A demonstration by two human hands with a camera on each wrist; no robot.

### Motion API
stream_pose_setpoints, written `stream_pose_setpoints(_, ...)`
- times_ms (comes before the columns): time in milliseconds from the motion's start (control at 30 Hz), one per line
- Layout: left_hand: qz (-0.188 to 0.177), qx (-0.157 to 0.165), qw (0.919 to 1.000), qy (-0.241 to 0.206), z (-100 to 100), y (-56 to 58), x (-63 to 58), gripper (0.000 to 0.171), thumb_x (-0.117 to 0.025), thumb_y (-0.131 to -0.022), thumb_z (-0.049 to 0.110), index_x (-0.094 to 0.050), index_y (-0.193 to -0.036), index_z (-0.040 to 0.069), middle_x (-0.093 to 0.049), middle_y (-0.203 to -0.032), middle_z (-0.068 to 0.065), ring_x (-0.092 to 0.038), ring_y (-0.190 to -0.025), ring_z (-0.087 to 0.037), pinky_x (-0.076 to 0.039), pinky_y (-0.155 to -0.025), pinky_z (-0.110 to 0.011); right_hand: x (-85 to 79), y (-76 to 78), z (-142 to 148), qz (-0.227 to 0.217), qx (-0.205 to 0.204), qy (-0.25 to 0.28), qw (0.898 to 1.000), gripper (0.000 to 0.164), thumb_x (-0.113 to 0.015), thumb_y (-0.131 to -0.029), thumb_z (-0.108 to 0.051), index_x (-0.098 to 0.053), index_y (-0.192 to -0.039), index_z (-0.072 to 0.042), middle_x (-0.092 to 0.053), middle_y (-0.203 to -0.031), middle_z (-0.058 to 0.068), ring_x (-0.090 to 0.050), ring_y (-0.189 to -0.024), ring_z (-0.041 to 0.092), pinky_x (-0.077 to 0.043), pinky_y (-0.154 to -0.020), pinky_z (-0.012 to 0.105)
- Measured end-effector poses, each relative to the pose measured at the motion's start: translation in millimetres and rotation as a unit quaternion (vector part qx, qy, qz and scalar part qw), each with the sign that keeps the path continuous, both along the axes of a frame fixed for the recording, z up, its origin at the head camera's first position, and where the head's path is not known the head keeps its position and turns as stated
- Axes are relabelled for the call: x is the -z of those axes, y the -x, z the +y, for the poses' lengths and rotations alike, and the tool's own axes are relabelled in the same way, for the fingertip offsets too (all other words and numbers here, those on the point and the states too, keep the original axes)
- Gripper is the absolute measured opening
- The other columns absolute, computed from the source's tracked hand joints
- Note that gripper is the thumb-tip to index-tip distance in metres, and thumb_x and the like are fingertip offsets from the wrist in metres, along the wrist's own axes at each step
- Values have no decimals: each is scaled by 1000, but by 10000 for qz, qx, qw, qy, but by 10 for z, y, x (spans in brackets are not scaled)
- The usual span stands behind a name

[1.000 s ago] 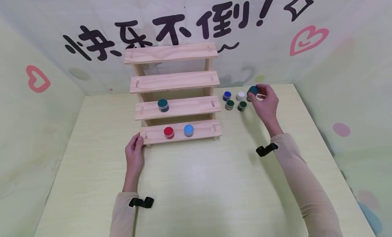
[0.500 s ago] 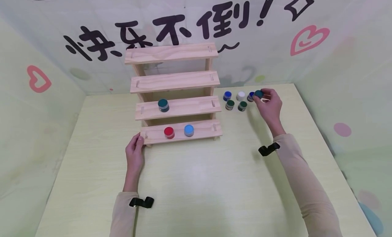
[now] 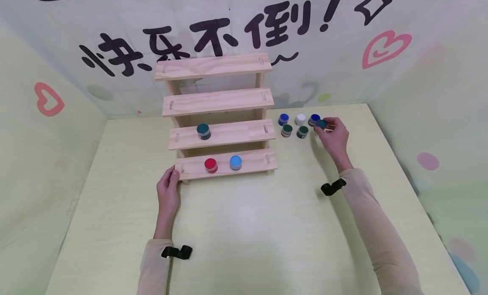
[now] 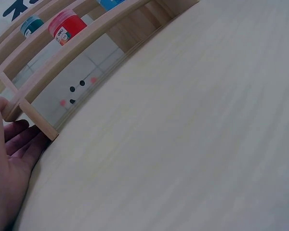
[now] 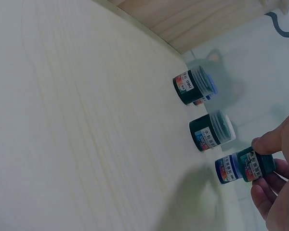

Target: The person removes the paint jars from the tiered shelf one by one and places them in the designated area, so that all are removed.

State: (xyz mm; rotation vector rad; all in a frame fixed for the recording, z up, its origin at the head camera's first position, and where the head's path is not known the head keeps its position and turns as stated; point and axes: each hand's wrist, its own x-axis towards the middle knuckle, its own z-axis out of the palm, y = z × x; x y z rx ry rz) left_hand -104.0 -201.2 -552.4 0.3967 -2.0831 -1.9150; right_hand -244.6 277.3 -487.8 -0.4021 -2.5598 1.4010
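Note:
A stepped wooden display rack (image 3: 219, 101) stands on the table, and my left hand (image 3: 168, 190) holds the left end of its lowest shelf. In the left wrist view its fingers (image 4: 31, 142) reach behind the rack's end leg. On that shelf sit a red paint jar (image 3: 211, 165) and a light blue paint jar (image 3: 235, 162); a teal paint jar (image 3: 203, 131) sits one shelf up. My right hand (image 3: 334, 138) pinches a dark teal paint jar (image 5: 253, 164) between thumb and fingers. It overlaps a dark blue paint jar (image 5: 226, 169) in the right wrist view.
Right of the rack stand a blue jar (image 3: 283, 119), a white-lidded jar (image 3: 300, 119) and two dark green jars, the left one (image 3: 286, 130) and the right one (image 3: 302, 132). A printed cloth backdrop (image 3: 328, 66) rises behind the table's back edge.
My right hand has moved the teal jar right, then toward the front, uncovering the dark blue jar beside it. My left hand stays at the rack's end.

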Motion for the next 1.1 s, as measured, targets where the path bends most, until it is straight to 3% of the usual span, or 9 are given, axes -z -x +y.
stream_pose_setpoints(167, -3, 49, 10000, -30, 6, -5, -9, 42, -48, -109, 21, -56, -139, -7, -60, -133, -20, -59, -110, 2, -48, -94, -7, 77, 3, 21, -24, -17, -14, 10000, 46, -71, -94, -17, -56, -133, 3, -62, -131, 21, -60, -117, 29, -50, -95, 23)
stream_pose_setpoints(267, -2, 84, 9999, -71, 5, -8, -9, 42, -47, -109, 21, -56, -139, -7, -58, -137, -25, -58, -110, 1, -48, -95, -7, 105, -1, 23, -106, -12, -4, 9999, 47, -71, -93, -17, -56, -133, 3, -61, -131, 21, -59, -116, 29, -49, -95, 23)
stream_pose_setpoints(800, 28, 141, 9999, 3, -8, -8, 13, 43, -47, -109, 22, -55, -140, -8, -58, -136, -25, -58, -110, 2, -48, -94, -6, 209, -3, 41, -216, -186, -32, 9996, 45, -69, -94, -14, -57, -133, 4, -61, -132, 23, -60, -119, 33, -50, -95, 27)
stream_pose_setpoints(933, 32, 112, 9999, 2, -5, -7, 10, 42, -46, -109, 21, -56, -139, -7, -58, -135, -25, -59, -109, 3, -49, -93, -7, 216, 1, 39, -130, -123, -59, 9998, 44, -69, -93, -14, -57, -132, 3, -61, -132, 22, -60, -119, 32, -50, -96, 27)
stream_pose_setpoints(1100, 42, 89, 9999, 32, -9, -5, 8, 42, -47, -109, 21, -56, -139, -7, -59, -135, -25, -59, -108, 3, -49, -93, -7, 157, 17, -1, 213, -67, -98, 9997, 43, -68, -93, -14, -58, -131, 3, -62, -132, 21, -58, -121, 33, -49, -105, 37)
